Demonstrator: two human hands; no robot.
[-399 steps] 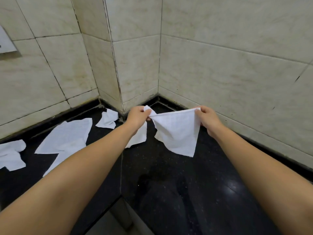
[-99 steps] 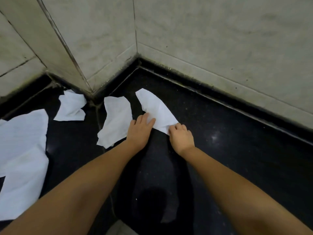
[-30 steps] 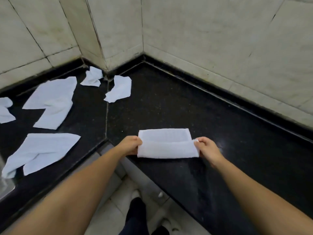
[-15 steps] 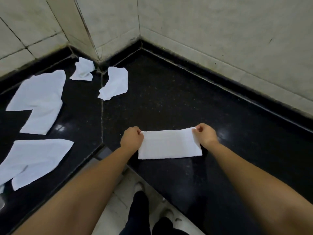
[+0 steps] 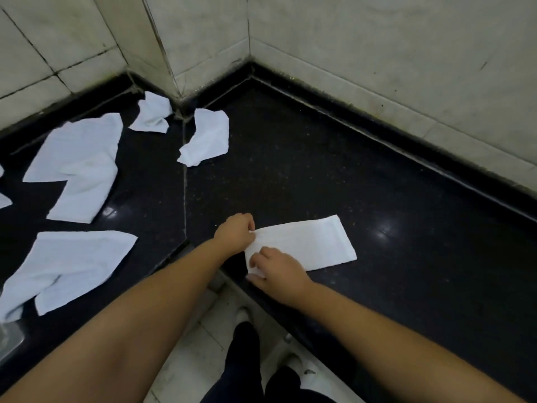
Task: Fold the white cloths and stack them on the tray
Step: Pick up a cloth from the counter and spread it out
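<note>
I saw the folded cloth (image 5: 308, 242) stretch toward three o'clock from my left hand (image 5: 235, 232) and right hand (image 5: 279, 270), both pinching its nine o'clock end.

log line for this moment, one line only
step: folding cloth | left hand: pinches left end of folded cloth | right hand: grips near-left corner | cloth flat on black counter | unfolded cloths: left side | tray: not identifiable

Folded cloth (image 5: 308, 245) lies flat on the black counter (image 5: 377, 286). Left hand (image 5: 235, 232) pinches its 9 o'clock end, right hand (image 5: 279, 271) grips the near corner. Four loose cloths (image 5: 78, 164) are scattered toward 10 o'clock.
</note>
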